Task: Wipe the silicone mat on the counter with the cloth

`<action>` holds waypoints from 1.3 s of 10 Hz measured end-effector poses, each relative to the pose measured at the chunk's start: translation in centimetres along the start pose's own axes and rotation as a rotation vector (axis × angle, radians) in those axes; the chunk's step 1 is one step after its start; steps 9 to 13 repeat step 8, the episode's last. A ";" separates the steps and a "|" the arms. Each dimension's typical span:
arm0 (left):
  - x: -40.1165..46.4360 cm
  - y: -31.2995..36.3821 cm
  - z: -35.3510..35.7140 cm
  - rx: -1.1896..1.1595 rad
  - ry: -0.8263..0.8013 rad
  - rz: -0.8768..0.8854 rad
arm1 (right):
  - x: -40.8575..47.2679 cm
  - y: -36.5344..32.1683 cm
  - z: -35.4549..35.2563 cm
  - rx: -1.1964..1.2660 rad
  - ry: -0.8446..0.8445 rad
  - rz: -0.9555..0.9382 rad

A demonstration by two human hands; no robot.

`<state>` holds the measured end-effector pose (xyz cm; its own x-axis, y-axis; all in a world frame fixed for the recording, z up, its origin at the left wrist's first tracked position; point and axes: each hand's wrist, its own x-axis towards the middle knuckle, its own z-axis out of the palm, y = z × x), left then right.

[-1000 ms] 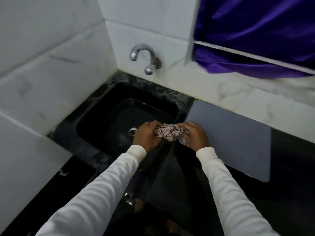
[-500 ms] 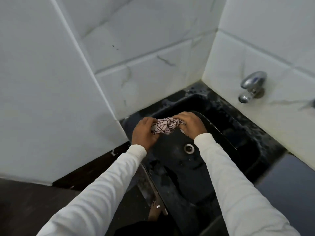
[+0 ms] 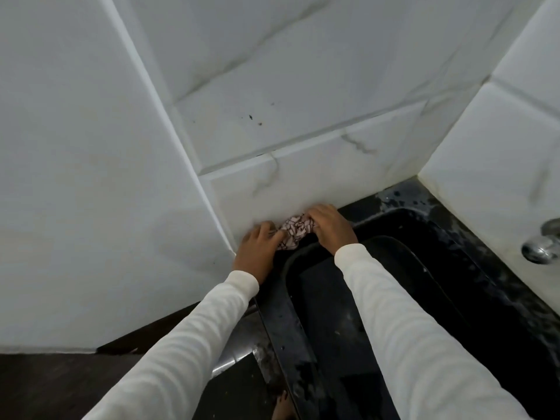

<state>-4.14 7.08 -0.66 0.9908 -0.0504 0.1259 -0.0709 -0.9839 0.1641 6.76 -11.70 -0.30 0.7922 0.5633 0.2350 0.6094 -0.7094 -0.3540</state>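
A white cloth with a dark red pattern (image 3: 293, 230) is bunched up and twisted between both hands at the far left rim of the black sink (image 3: 472, 268), close against the white tiled wall. My left hand (image 3: 257, 253) grips its left end. My right hand (image 3: 330, 227) grips its right end. Both arms wear white sleeves. The silicone mat is out of view.
White marble-look wall tiles (image 3: 272, 86) fill the upper view and form a corner behind the sink. A chrome tap (image 3: 542, 247) sticks out at the right edge. Wet black counter (image 3: 403, 192) rings the sink. Dark floor (image 3: 45, 386) lies lower left.
The view has swung left, so the grey mat and purple curtain dropped out of sight. Both hands carried the twisted cloth from over the sink drain to the sink's far left rim by the wall.
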 end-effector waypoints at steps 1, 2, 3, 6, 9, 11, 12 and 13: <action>-0.5 -0.5 2.2 0.044 -0.045 -0.015 | 0.1 0.5 2.6 -0.172 0.008 0.006; -0.7 -0.9 3.2 0.038 -0.035 -0.047 | -0.1 1.0 4.3 -0.206 0.029 0.053; -0.5 -1.2 3.4 0.053 -0.022 -0.025 | -0.2 1.4 4.5 -0.196 0.050 0.052; -0.5 -0.1 2.1 0.061 -0.103 -0.108 | -0.7 0.6 2.5 -0.143 -0.051 0.107; -2.3 1.5 1.5 -0.083 0.033 -0.164 | -5.4 1.2 -1.0 -0.066 -0.009 0.141; -2.3 1.5 1.5 -0.083 0.033 -0.164 | -5.4 1.2 -1.0 -0.066 -0.009 0.141; -2.3 1.5 1.5 -0.083 0.033 -0.164 | -5.4 1.2 -1.0 -0.066 -0.009 0.141; -2.3 1.5 1.5 -0.083 0.033 -0.164 | -5.4 1.2 -1.0 -0.066 -0.009 0.141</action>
